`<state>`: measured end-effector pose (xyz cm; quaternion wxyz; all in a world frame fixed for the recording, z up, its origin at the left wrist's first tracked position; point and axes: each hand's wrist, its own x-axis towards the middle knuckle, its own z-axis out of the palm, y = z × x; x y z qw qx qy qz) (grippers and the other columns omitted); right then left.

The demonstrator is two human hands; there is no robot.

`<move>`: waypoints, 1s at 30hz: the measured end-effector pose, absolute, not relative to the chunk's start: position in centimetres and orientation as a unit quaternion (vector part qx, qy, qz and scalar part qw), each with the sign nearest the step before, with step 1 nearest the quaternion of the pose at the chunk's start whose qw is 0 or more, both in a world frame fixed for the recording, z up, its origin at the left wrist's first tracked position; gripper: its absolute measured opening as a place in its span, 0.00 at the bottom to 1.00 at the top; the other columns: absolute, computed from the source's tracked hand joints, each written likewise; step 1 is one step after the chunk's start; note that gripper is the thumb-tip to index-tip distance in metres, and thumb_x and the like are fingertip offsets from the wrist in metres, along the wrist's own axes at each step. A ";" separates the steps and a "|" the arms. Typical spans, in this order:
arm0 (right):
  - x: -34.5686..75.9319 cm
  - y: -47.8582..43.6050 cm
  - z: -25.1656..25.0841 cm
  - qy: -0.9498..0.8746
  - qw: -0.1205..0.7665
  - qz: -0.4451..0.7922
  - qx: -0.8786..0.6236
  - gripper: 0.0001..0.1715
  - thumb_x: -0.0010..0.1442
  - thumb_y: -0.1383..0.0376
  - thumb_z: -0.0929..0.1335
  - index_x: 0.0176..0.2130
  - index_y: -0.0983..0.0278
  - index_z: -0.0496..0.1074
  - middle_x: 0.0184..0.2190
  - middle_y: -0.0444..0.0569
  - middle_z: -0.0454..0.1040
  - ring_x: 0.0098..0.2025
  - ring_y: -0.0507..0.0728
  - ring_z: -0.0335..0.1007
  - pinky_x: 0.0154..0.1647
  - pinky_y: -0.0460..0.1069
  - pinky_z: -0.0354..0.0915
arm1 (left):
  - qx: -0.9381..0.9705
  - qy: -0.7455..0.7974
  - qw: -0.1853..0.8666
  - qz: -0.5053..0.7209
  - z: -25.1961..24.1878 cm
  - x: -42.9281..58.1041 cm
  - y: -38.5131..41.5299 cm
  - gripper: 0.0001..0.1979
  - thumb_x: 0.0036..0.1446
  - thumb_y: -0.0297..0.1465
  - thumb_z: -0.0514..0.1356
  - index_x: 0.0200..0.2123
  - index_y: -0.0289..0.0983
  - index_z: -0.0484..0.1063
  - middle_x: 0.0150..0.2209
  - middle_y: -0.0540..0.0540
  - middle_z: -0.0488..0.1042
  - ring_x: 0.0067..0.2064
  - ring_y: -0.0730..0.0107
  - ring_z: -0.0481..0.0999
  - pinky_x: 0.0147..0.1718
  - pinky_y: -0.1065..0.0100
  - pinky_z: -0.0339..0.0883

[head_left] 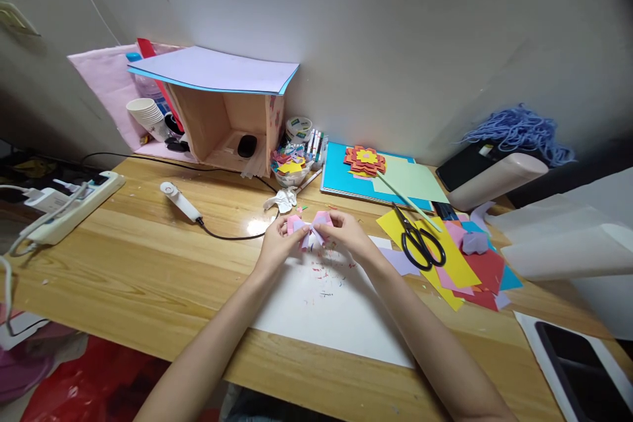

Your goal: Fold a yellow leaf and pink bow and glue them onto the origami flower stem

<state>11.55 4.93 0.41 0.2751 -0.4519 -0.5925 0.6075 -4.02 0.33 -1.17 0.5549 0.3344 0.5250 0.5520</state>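
Note:
Between my two hands is a small folded paper piece [311,229] in pink and lilac, spread like petals. My left hand [283,242] pinches its left side with the thumb on top. My right hand [347,234] grips the right side the same way, both thumbs close to the middle. Fingers partly hide the piece. Below the hands lies a white sheet [336,323] with coloured marks and scraps. To the right, black-handled scissors [420,244] rest on yellow paper [459,254].
A layered paper flower [366,159] with a green stem lies on blue sheets [341,175]. A glue gun [179,201] with a black cord is at left. Behind stand an open box [227,119] and a scrap bowl [293,175]. A phone [583,369] lies front right.

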 end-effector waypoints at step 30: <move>11.5 4.8 0.7 -0.640 0.217 0.576 -0.459 0.13 0.49 0.58 0.65 0.23 0.66 0.66 0.17 0.42 0.66 0.21 0.50 0.61 0.21 0.44 0.57 | 0.377 0.548 0.525 0.531 -0.8 -4.0 0.1 0.24 0.37 0.35 0.67 0.39 0.31 0.69 0.32 0.45 0.75 0.32 0.69 0.73 0.31 0.71 0.66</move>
